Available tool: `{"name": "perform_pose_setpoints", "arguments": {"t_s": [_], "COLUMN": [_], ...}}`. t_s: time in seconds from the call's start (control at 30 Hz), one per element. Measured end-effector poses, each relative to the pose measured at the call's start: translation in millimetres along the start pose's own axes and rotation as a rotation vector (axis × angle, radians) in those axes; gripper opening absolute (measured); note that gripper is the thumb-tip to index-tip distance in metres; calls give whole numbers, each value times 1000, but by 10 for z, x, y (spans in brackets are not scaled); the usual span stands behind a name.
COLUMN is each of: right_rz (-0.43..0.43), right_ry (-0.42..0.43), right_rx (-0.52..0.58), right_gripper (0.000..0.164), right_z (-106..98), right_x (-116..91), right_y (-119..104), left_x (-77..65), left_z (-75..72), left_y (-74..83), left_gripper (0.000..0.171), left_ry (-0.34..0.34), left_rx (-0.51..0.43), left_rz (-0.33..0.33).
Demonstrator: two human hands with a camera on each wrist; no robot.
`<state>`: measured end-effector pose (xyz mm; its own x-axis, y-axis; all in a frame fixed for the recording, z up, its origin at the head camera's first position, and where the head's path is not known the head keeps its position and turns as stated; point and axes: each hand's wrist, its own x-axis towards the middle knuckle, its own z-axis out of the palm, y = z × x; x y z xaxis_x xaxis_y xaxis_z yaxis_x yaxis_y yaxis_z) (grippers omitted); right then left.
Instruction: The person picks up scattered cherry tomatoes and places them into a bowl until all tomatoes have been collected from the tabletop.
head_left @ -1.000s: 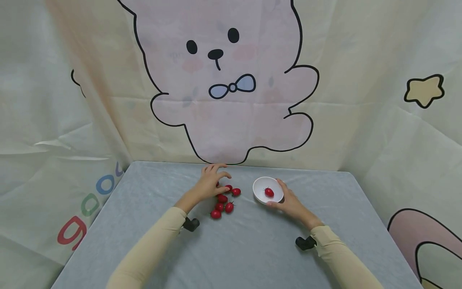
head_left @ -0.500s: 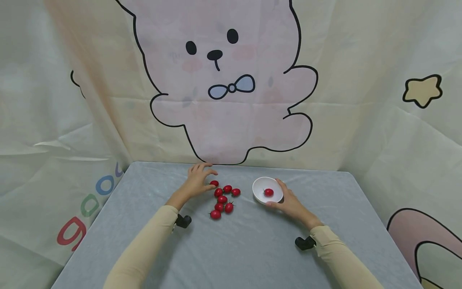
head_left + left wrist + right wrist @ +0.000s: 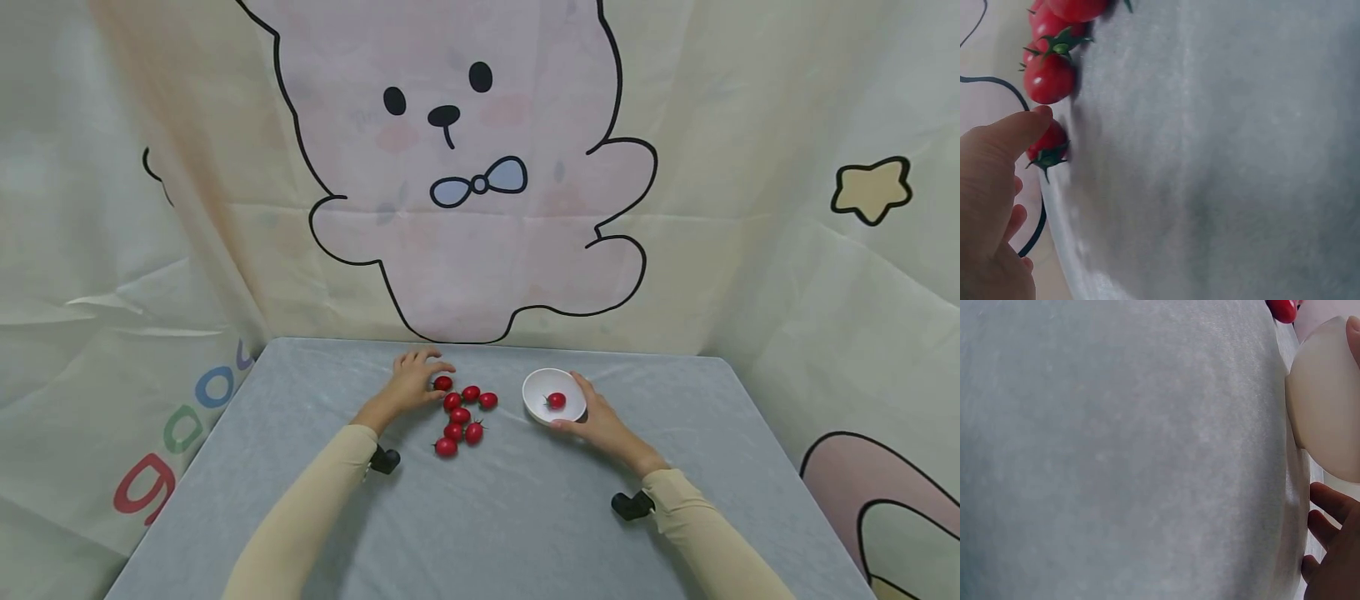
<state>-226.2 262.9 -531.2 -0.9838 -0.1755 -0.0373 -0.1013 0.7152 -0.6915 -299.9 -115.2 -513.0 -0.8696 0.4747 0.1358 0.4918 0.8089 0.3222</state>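
Soft, diffuse light; glints on tomatoes (image 3: pixel 1049 84); faint shadows on tablecloth (image 3: pixel 517 517).

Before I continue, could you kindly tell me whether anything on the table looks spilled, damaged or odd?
Nothing stands out: the white bowl holds one tomato, the other tomatoes lie clustered on the table, and I see no spill or damage.

Cartoon-printed curtain (image 3: pixel 480 267) behind grey-clothed table (image 3: pixel 525 525)

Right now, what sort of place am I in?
Probably a small indoor booth set up for tabletop work: a cloth-covered table, cream fabric walls close around it printed with a cartoon bear and a yellow star.
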Motion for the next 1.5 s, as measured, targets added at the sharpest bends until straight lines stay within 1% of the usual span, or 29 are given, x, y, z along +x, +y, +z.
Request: {"name": "perform_pose_setpoints", "arguments": {"t_s": [0.23, 0.33, 0.5, 0.67, 0.9, 1.07, 1.17, 1.3, 1.5], "right_rz": [-16, -8, -30, -20, -41, -8, 3, 4, 7], "right_ry": [2, 4, 17, 15, 26, 18, 11, 9, 8], "right_rx": [-2, 7, -6, 3, -11, 9, 10, 11, 10], "right_gripper": [112, 111, 111, 111, 111, 111, 112, 112, 112], "right_z": [1, 1, 5, 19, 29, 22, 20, 20, 25], "right_x": [15, 16, 8, 3, 7, 12, 13, 17, 13], "right_y": [-3, 2, 14, 15, 26, 13, 7, 2, 3], "left_x": [14, 17, 12, -8, -7, -10, -19, -22, -10], "left_z": [65, 79, 90, 97, 119, 131, 140, 144, 120], "left_y": [-48, -58, -49, -34, -40, -61, -79, -97, -97], "left_gripper": [41, 41, 40, 38, 36, 34, 33, 32, 31], "left_ry": [-20, -23, -29, -39, -32, -25, -6, 8, 5], "left_rx": [5, 8, 8, 3, 11, 11, 10, 3, -7], "left_rz": [-19, -27, -39, -45, -59, -82, -82, -83, -89]}}
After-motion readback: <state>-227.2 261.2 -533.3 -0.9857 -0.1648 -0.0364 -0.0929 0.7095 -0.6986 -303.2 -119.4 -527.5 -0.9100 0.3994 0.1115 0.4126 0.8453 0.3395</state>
